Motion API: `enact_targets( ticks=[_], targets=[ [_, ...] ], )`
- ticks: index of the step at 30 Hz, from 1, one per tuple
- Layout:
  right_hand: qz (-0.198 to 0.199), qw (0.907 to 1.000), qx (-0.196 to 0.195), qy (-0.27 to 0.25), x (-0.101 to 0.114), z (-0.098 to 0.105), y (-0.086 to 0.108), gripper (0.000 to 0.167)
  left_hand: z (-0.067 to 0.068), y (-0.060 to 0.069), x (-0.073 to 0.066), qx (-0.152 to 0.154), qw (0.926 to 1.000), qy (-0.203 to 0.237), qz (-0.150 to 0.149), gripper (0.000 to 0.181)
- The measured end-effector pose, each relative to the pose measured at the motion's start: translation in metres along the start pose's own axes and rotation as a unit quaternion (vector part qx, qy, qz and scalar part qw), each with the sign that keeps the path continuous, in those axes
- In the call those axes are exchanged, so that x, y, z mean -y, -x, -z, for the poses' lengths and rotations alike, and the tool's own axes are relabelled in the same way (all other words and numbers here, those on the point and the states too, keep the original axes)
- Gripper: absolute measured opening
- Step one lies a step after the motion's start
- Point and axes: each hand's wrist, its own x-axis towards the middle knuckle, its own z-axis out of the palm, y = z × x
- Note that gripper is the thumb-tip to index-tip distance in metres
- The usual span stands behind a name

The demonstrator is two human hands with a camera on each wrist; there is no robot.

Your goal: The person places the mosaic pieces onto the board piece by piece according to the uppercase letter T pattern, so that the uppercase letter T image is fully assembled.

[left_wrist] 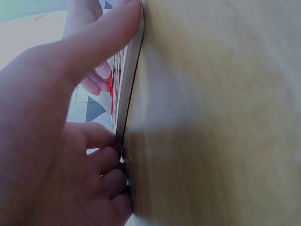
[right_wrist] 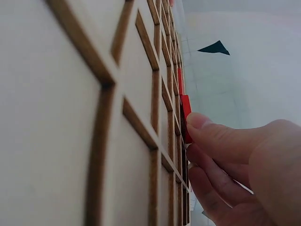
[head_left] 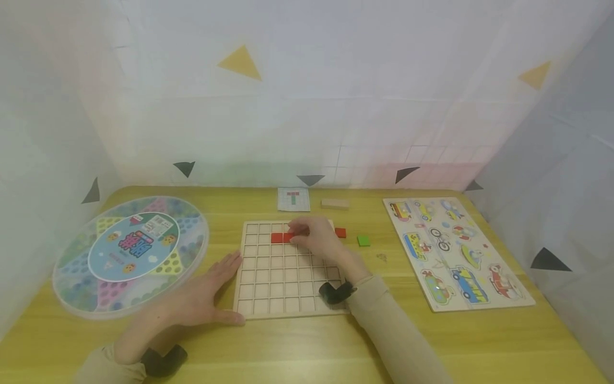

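A wooden grid board [head_left: 261,276] with raised ridges lies in front of me. In its second row from the far edge, a red square tile [head_left: 276,238] sits in a cell. My right hand [head_left: 318,237] pinches another red tile [right_wrist: 186,117] just to the right of it; in the right wrist view this tile stands a little proud of the ridges, with the thumb against it. Fingers partly cover that tile in the head view. My left hand [head_left: 199,298] is spread at the board's left side, thumb at the near corner and fingertips touching the edge.
Right of the board lie a red tile [head_left: 340,232] and a green tile [head_left: 363,241]. Behind it are a pattern card [head_left: 293,199] and a wooden block [head_left: 335,204]. A round game case [head_left: 72,290] lies left, a picture puzzle board [head_left: 422,277] right.
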Motion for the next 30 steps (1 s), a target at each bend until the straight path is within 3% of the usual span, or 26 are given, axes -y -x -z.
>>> enact_targets(
  ticks=[18,30],
  targets=[
    [0.019,0.9996,-0.005,0.018,-0.0017,-0.0005,-0.0021,0.034,-0.0003,-0.0002,0.0012,0.002,1.0,0.001,0.001,0.125],
    [0.008,0.9997,-0.007,0.022,-0.0018,-0.0014,-0.0011,0.033,-0.0021,-0.0009,0.002,0.004,1.0,-0.001,0.004,0.125]
  ],
)
